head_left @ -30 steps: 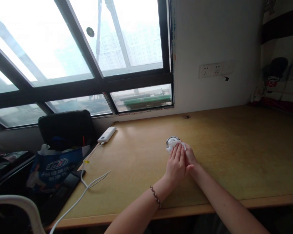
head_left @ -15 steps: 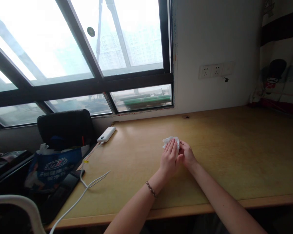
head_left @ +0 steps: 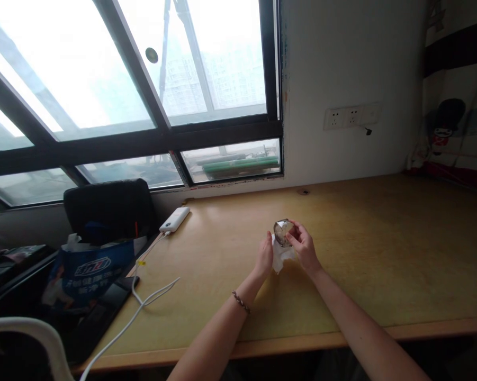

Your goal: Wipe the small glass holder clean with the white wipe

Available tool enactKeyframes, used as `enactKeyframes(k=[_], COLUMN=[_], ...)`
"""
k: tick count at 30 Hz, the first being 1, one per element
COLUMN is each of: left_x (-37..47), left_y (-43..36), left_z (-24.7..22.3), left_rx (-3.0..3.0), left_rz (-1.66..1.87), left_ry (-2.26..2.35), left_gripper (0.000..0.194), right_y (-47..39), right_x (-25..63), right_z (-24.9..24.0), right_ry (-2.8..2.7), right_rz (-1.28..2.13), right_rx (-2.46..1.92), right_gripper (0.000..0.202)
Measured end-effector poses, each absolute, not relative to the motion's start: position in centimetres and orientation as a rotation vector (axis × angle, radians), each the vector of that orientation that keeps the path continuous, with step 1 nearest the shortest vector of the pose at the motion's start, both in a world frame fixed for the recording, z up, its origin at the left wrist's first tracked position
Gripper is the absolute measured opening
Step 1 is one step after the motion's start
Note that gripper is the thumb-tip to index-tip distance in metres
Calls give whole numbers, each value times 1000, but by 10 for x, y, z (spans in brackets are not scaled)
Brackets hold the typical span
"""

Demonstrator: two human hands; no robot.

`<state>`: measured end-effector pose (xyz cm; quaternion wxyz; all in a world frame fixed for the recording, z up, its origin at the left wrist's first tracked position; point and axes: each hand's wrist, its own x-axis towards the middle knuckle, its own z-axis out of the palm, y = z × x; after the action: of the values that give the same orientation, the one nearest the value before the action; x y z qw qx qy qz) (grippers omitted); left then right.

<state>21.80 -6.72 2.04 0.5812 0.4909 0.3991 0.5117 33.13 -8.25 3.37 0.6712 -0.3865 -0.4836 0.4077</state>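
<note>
My right hand (head_left: 304,248) pinches a small shiny object (head_left: 282,232), silvery with a round, glassy-looking face, by its right side. It is held up over the wooden table (head_left: 222,296). Below it hangs a crumpled white tissue (head_left: 281,258), between my two hands. My left hand (head_left: 265,256) is at the tissue's left edge, palm turned inward and fingers pointing up; its fingers are closed around the tissue's side. A braided bracelet (head_left: 241,301) circles my left wrist.
A white power bank (head_left: 174,219) with a white cable (head_left: 146,301) lies at the table's left edge. Left of the table are a black chair (head_left: 109,206) and a blue bag (head_left: 91,270). Wall sockets (head_left: 342,117) are behind, beside the window.
My hands have parted from around the tissue. The shiny object now shows in my right hand, and the tissue hangs lower. My left hand has shifted slightly left.
</note>
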Motion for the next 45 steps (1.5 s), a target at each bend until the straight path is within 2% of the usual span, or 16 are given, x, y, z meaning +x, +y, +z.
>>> enactKeyframes(k=[5,9,13,17,23,31,45], left_x=[228,225,221,221,221,216,208], left_y=[-73,-71,-65,-61,-60,-61,-50], left_z=[18,20,16,10,10,9,2], left_rx=[749,594,521,492,449,575,651], left_rz=[1022,1043,1100,1200,1320,1314,1264], left_ry=[622,561,563,566,579,587,745], left_gripper=[57,46,37,28,17,21,26], right_y=[-85,-88,-88,-88,-94,-88,-60], right_x=[336,334,333,335,331,331,368], right_z=[37,38,37,38,41,31,15], right_ry=[-1478,-1856,-1943,-1947,-1904,-1859,-1742], right_rz=[503,175,11,-59,-139,-6,-177], right_rx=[-1065,-1088,-1190,-1225,-1287,-1314,-1500], right_gripper=[41,43,41,30,29,15,10])
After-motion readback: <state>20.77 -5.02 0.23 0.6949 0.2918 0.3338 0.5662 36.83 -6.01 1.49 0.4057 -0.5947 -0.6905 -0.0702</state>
